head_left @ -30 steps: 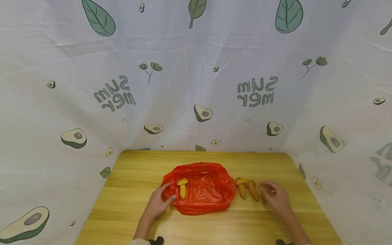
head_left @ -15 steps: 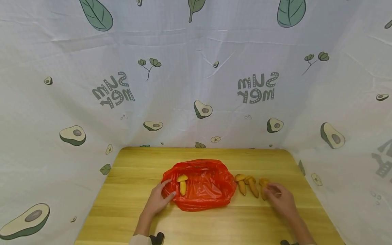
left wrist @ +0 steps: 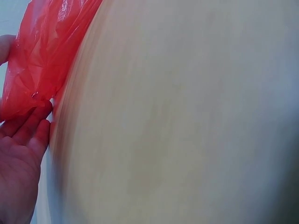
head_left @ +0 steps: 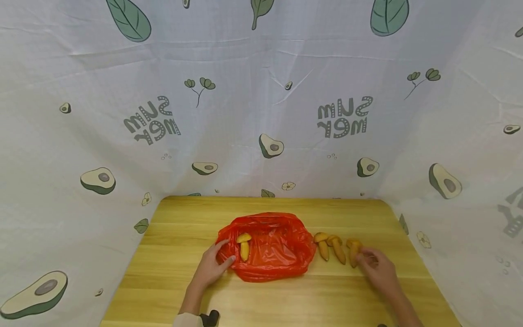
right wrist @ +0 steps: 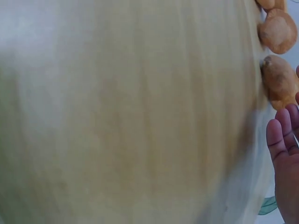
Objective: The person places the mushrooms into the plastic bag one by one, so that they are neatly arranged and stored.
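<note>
A red plastic bag (head_left: 273,252), its mouth facing up, lies on the table with one yellow mushroom (head_left: 244,247) at its left inside. At the bag's left edge is my left hand (head_left: 210,268), thumb and fingers spread against it; the left wrist view has relaxed fingers (left wrist: 33,123) touching the red film (left wrist: 44,51). Right of the bag, two mushrooms (head_left: 321,245) (head_left: 337,249) lie side by side, and a third (head_left: 353,252) lies farther right. My right hand (head_left: 380,272) is at that third one's right side, fingertips close to or touching it, its fingers (right wrist: 279,135) extended in the right wrist view.
The wooden table (head_left: 269,302) carries the bag and mushrooms. A pale cloth (head_left: 237,122) printed with leaves and avocados hangs behind and around the table.
The third mushroom, hidden by my right hand at first, has come into view beside the other two. My right hand has shifted slightly right. My left hand stays at the bag.
</note>
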Tool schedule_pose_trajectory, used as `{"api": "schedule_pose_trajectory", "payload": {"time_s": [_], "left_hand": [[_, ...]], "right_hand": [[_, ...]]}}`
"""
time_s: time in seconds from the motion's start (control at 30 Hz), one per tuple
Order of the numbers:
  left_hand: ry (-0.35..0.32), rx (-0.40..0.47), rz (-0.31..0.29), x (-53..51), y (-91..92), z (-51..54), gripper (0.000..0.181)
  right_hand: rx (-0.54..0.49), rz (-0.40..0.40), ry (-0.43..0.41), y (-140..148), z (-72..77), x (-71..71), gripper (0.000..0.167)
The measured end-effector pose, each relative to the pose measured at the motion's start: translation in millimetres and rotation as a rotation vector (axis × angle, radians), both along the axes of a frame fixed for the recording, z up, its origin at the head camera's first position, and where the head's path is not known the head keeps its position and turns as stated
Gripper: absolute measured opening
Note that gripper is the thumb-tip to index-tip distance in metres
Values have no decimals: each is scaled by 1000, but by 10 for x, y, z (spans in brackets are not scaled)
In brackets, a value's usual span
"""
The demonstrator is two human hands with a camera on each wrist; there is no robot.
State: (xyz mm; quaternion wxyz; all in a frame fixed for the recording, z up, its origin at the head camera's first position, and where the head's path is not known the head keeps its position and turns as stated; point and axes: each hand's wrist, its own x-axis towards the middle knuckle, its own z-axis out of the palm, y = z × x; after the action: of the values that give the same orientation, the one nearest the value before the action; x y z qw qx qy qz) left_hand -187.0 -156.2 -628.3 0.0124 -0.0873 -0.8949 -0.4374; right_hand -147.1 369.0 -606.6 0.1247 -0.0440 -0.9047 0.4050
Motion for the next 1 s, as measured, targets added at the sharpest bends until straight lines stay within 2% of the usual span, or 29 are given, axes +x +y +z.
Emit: {"api": "schedule_pose_trajectory", "payload": {"time_s": [0.13, 0.47, 0.77, 0.9, 1.0], "left_hand": [[-2, -3, -5, -17, 3, -9, 66], [6, -3, -6, -23, -2, -23, 65], [2, 2, -5, -12, 10, -37, 66], [8, 4, -2, 0, 10, -26, 65], [13, 0, 0, 5, 9, -22, 64]], "right_hand": [[-1, 1, -49, 2, -35, 14, 41], [-2, 24, -86, -25, -65, -50, 50], [71, 14, -224, -44, -55, -133, 65], [66, 5, -254, -69, -42, -144, 63], [55, -15, -242, -94, -42, -137, 58]]}}
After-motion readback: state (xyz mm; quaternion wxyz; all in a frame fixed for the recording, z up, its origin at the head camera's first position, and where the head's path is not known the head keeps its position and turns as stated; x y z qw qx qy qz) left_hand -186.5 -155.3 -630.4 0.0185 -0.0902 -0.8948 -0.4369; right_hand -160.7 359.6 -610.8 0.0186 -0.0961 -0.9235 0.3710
